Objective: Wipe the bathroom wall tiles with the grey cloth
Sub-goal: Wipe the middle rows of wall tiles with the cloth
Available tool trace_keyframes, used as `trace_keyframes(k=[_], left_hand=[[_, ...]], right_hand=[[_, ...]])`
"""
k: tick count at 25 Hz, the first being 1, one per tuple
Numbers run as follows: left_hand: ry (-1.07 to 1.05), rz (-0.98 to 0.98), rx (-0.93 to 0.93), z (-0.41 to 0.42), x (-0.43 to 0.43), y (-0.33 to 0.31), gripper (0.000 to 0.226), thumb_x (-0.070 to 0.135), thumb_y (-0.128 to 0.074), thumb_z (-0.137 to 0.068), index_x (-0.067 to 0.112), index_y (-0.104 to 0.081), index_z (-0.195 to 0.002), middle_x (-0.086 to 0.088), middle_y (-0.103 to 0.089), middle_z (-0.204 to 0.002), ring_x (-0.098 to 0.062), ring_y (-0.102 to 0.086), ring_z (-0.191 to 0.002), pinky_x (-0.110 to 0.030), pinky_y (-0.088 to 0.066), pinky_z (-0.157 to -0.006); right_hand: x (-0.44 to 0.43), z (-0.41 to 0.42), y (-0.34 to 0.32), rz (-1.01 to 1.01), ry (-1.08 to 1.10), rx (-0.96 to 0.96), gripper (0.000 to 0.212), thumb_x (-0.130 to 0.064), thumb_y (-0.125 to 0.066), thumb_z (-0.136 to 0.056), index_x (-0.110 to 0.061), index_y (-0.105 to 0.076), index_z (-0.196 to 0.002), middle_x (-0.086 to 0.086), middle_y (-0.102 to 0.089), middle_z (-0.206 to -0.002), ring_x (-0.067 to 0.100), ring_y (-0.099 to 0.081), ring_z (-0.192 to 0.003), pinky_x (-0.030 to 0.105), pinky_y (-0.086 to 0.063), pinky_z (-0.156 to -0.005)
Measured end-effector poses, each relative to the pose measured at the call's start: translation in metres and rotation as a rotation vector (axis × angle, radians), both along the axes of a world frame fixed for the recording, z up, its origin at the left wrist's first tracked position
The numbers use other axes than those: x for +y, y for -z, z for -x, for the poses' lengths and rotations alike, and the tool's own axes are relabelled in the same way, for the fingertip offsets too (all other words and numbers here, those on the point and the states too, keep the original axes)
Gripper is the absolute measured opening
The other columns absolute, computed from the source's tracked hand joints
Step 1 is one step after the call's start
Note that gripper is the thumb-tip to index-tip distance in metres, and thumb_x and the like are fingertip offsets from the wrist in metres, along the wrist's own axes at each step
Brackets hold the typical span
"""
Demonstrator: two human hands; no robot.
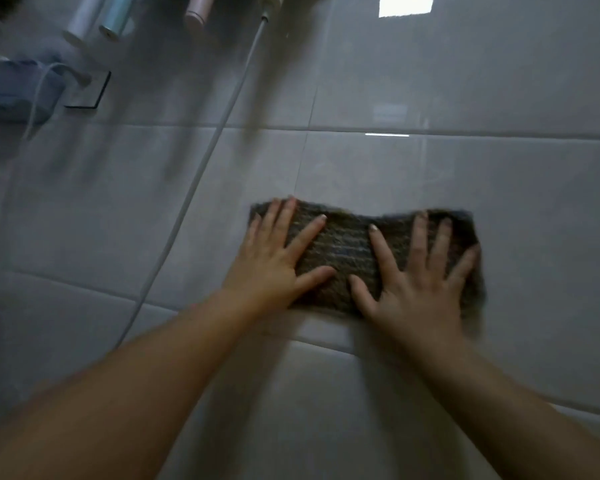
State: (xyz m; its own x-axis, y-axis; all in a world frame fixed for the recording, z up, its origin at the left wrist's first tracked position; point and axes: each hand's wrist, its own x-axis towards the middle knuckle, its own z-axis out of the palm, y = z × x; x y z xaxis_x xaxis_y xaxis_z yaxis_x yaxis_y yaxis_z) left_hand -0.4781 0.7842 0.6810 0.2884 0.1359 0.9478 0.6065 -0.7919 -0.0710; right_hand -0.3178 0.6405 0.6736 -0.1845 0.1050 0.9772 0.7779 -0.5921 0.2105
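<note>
Two bare forearms reach up from the bottom corners toward the wall. Left hand (pixel 274 258) lies flat on the left end of the grey ribbed knit cloth (pixel 347 247), fingers straight and spread, thumb pointing right along the lower edge. Right hand (pixel 420 282) lies flat on the right end, fingers fanned, little finger at the cloth's right edge; nothing is gripped, both palms press. Cloth is spread as a wide band on the glossy pale grey wall tiles (pixel 499 188), its bottom edge just above a horizontal grout line, top edge dipping in the middle between the hands. Bare tile lies open to the right, above and below the cloth. To the left, a thin white hose (pixel 201 168) runs diagonally down the wall, well apart from the cloth's left edge. Farther up-left, blurred: a blue holder (pixel 11 88) and several pale tubes (pixel 101 15). Top centre-right, a bright white reflection (pixel 406 5).
</note>
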Motion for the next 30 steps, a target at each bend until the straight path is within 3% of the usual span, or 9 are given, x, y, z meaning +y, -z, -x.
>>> trace_keyframes(k=[3,6,10,15,19,22,25,30], left_hand=[[-0.036,0.108,0.018,0.035,0.027,-0.012,0.087,0.091,-0.003,-0.069,0.049,0.013,-0.144,-0.003,0.019,-0.165,-0.019,0.021,-0.150,-0.044,0.008,-0.123],[-0.003,0.050,-0.049,0.036,0.039,0.027,0.086,0.089,-0.005,-0.080,0.044,0.003,-0.152,-0.007,0.010,-0.166,-0.022,0.014,-0.152,-0.050,0.003,-0.123],[0.026,-0.024,-0.098,0.005,0.023,0.078,0.077,0.080,-0.017,-0.089,0.042,-0.005,-0.156,-0.012,0.000,-0.166,-0.028,0.006,-0.153,-0.049,0.002,-0.122],[0.083,-0.123,-0.056,-0.052,-0.040,0.083,0.077,0.077,-0.021,-0.091,0.033,-0.020,-0.155,-0.020,-0.012,-0.164,-0.038,-0.008,-0.151,-0.059,-0.009,-0.119],[0.077,-0.162,0.025,-0.075,-0.071,0.045,0.078,0.079,-0.015,-0.090,0.038,-0.014,-0.156,-0.016,-0.003,-0.166,-0.034,0.001,-0.153,-0.053,0.000,-0.121],[0.032,-0.091,0.072,-0.061,-0.064,-0.002,0.081,0.082,-0.009,-0.081,0.045,0.006,-0.153,-0.008,0.016,-0.165,-0.025,0.020,-0.151,-0.047,0.012,-0.121],[0.010,-0.025,0.066,-0.033,-0.038,-0.033,0.084,0.083,-0.007,-0.078,0.047,0.010,-0.152,-0.004,0.022,-0.164,-0.021,0.025,-0.149,-0.045,0.014,-0.121],[-0.020,0.033,0.056,0.019,0.017,-0.012,0.083,0.082,-0.013,-0.080,0.046,0.007,-0.153,-0.002,0.022,-0.164,-0.018,0.024,-0.149,-0.044,0.014,-0.120]], right_hand=[[0.035,0.031,-0.018,0.041,-0.021,0.016,0.072,-0.064,-0.034,-0.082,-0.033,-0.039,-0.147,0.026,-0.018,-0.157,0.050,-0.011,-0.144,0.072,-0.002,-0.109],[0.040,0.034,0.004,0.095,-0.027,-0.022,0.071,-0.065,-0.036,-0.084,-0.034,-0.036,-0.148,0.022,-0.016,-0.160,0.047,-0.008,-0.146,0.070,0.001,-0.111],[0.007,0.008,0.046,0.139,-0.032,-0.084,0.069,-0.064,-0.043,-0.086,-0.034,-0.037,-0.148,0.019,-0.018,-0.160,0.045,-0.012,-0.146,0.070,-0.005,-0.112],[-0.059,-0.049,0.066,0.100,0.045,-0.096,0.071,-0.062,-0.047,-0.083,-0.029,-0.044,-0.146,0.023,-0.024,-0.157,0.048,-0.021,-0.143,0.073,-0.013,-0.109],[-0.085,-0.072,0.042,0.019,0.108,-0.014,0.072,-0.064,-0.040,-0.085,-0.028,-0.039,-0.148,0.025,-0.022,-0.157,0.050,-0.018,-0.143,0.073,-0.011,-0.109],[-0.066,-0.059,0.004,-0.036,0.097,0.073,0.072,-0.064,-0.035,-0.086,-0.030,-0.034,-0.150,0.026,-0.017,-0.158,0.051,-0.012,-0.144,0.073,-0.007,-0.109],[-0.035,-0.033,-0.033,-0.001,0.048,0.106,0.074,-0.068,-0.028,-0.085,-0.034,-0.029,-0.151,0.023,-0.009,-0.160,0.048,-0.003,-0.146,0.070,0.000,-0.110],[0.014,0.015,-0.023,0.092,0.020,0.059,0.075,-0.070,-0.022,-0.084,-0.038,-0.020,-0.152,0.019,0.000,-0.162,0.044,0.006,-0.147,0.066,0.007,-0.112]])
